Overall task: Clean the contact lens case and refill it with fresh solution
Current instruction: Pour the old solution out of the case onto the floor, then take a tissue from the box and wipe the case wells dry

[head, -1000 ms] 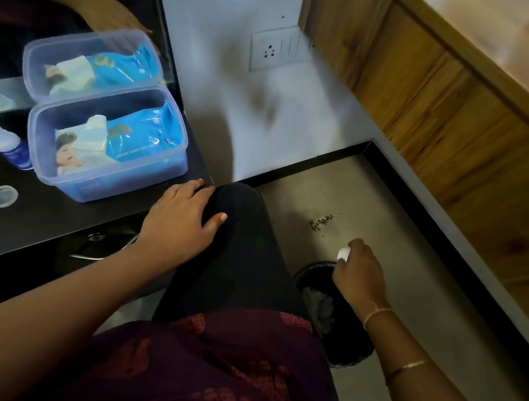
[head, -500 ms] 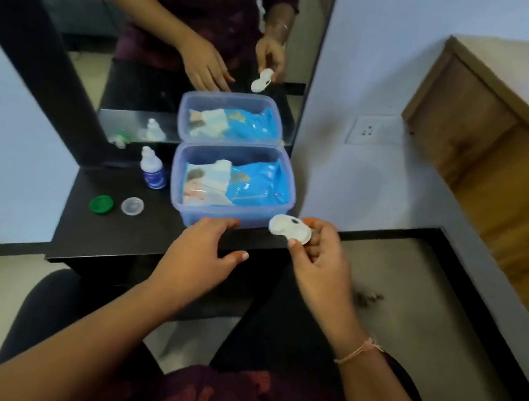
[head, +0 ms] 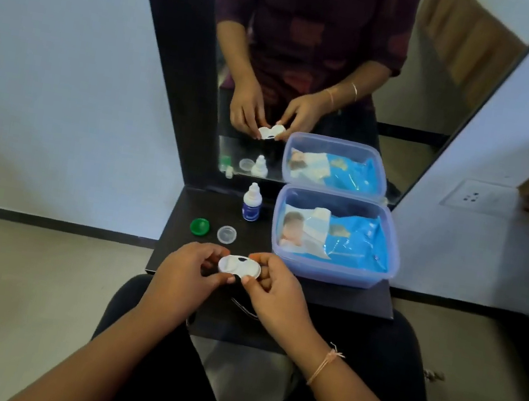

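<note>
Since half a second ago, left hand has joined right hand; fingers pinch both ends of the lens case, long axis left-right, above the desk's near edge.

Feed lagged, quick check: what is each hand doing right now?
Left hand: closed on the left end of the lens case.
Right hand: closed on the right end of the same case.
</note>
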